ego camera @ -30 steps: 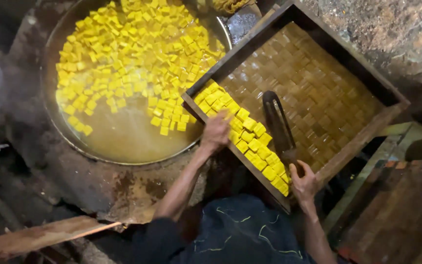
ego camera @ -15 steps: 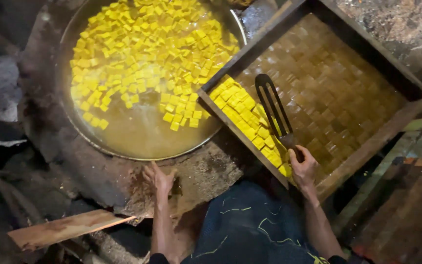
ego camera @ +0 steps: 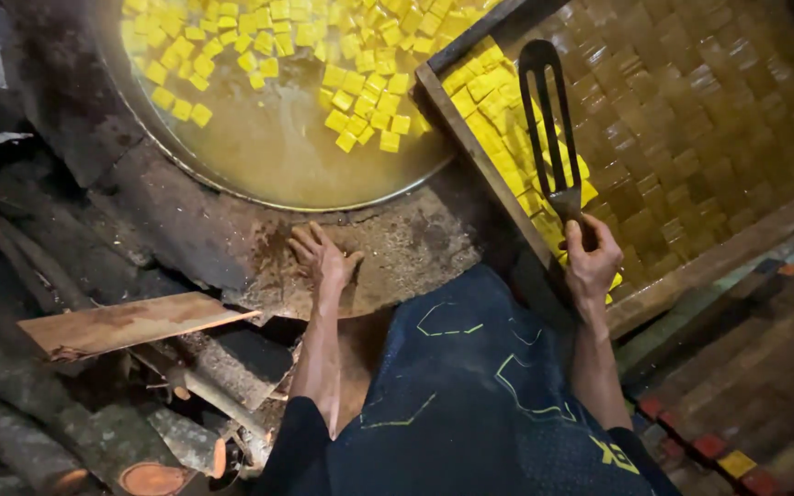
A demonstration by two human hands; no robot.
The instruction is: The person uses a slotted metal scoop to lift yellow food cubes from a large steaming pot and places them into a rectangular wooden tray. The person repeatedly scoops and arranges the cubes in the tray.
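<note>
Fingers of the right hand (ego camera: 592,260) are clamped round the handle of a dark slotted spatula (ego camera: 549,119), whose blade lies flat over the yellow cubes (ego camera: 507,147) in the wooden tray (ego camera: 470,152). That arm runs straight up from the lap, wrist bent slightly inward, the grip sitting just over the tray's near edge. The left hand (ego camera: 322,260) holds nothing: its fingers are spread apart and pressed flat on the rough stone rim of the stove (ego camera: 406,257), arm stretched straight out from the dark sleeve.

One spatula, one tray, one big round pan (ego camera: 259,174). The cubes in the tray form a single band along its left edge, too many to count; the rest of the tray is filled with brown cubes (ego camera: 709,129) packed edge to edge. Many more yellow cubes float loose in the pan's murky liquid, crowded toward its far side.

Tray corner and pan rim nearly touch, leaving only a narrow strip of stone between them. A wooden plank (ego camera: 126,323) and split logs (ego camera: 11,432) lie at the stove's near left.
</note>
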